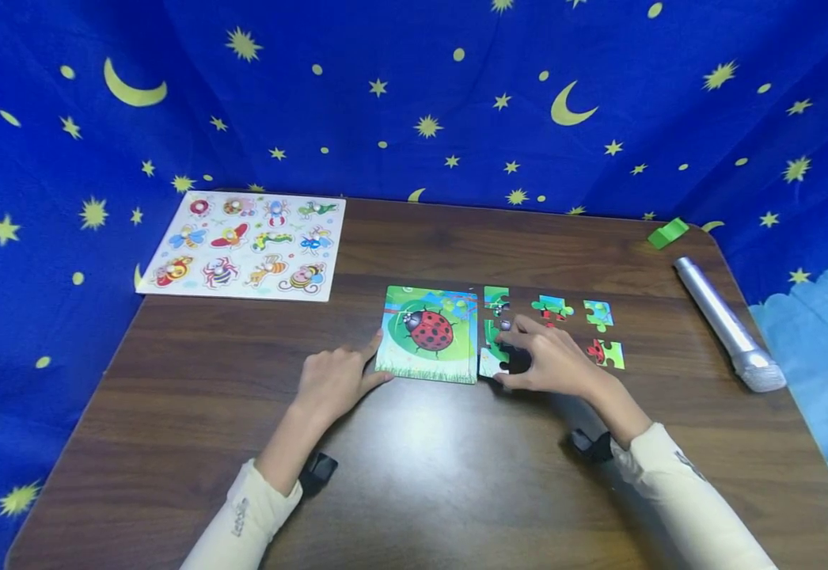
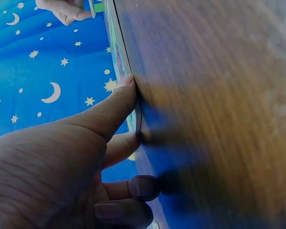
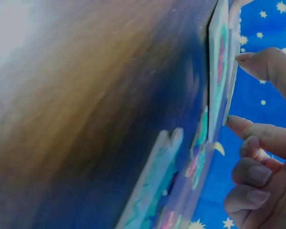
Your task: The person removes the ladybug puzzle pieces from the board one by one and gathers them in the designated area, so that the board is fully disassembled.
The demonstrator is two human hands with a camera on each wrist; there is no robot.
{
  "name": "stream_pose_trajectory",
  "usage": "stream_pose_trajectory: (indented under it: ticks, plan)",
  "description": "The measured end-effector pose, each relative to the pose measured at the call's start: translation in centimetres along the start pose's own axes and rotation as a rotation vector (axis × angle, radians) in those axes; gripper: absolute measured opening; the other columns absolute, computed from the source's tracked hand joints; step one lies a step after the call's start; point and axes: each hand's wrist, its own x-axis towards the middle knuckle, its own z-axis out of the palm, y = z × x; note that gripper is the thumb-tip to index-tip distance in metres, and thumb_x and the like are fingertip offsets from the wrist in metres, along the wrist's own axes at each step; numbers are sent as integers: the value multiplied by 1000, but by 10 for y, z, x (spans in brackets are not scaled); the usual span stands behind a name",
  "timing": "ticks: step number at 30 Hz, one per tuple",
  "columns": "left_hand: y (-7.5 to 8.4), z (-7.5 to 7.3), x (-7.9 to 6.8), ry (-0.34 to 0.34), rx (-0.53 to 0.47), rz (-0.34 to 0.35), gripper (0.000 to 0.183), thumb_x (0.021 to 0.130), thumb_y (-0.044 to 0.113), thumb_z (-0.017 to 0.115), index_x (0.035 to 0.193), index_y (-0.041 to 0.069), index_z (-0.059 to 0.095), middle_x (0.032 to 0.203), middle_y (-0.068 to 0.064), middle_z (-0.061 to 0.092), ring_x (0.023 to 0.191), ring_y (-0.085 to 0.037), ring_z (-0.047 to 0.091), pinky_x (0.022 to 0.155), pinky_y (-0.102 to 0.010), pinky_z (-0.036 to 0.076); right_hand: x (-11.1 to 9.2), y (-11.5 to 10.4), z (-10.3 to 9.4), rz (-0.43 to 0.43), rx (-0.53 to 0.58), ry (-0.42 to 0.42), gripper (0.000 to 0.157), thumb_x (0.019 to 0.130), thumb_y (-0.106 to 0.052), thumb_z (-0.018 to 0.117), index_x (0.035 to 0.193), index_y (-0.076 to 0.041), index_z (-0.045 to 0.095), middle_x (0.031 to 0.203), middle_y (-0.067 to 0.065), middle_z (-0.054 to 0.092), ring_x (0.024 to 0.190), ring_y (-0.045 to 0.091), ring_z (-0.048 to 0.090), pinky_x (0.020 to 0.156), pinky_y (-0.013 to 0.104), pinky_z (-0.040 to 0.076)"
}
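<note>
A square ladybug puzzle board (image 1: 431, 334) lies on the table. My left hand (image 1: 333, 381) rests its spread thumb and index finger against the board's lower left corner and left edge. In the left wrist view, the left hand (image 2: 81, 148) touches the thin board edge (image 2: 138, 121). My right hand (image 1: 549, 360) pinches a small white-and-green puzzle piece (image 1: 492, 362) just right of the board. The thin piece (image 3: 231, 90) shows edge-on between thumb and index finger in the right wrist view. Nearby are a green piece (image 1: 489, 332), partly hidden, and an upper piece (image 1: 494, 298).
Other puzzle pieces (image 1: 552, 306) lie beyond the right hand, including a blue one (image 1: 598, 313) and a red-and-green one (image 1: 608, 353). An insect peg board (image 1: 243, 245) sits at the back left. To the right are a silver microphone (image 1: 727, 321) and a green block (image 1: 668, 233).
</note>
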Motion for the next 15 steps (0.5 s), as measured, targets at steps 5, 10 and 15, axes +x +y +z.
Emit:
stream_pose_trajectory:
  ticks: [5,10,15]
  plan:
    - [-2,1,-2,-12,-3,-5,71,90,62,59,149,25,47,103,-18,72,73,-38,66,55,-43,47,-3,3,3,-3,18,-25,57,74,-41,84,118,-7,72,80,-3,35,54,3,18,47,20,18]
    - [-2,2,-2,-13,-5,-4,71,90,62,59,149,25,47,106,-19,72,75,-39,67,55,-44,48,-8,6,7,5,15,-50,56,75,-40,83,119,-8,72,81,-3,36,57,3,24,50,20,21]
    - [-1,2,-3,-5,-5,-4,70,90,63,59,148,25,49,106,-19,72,74,-39,67,55,-44,48,-11,7,9,15,6,-58,57,75,-41,84,120,-8,71,84,-2,39,59,4,29,50,20,23]
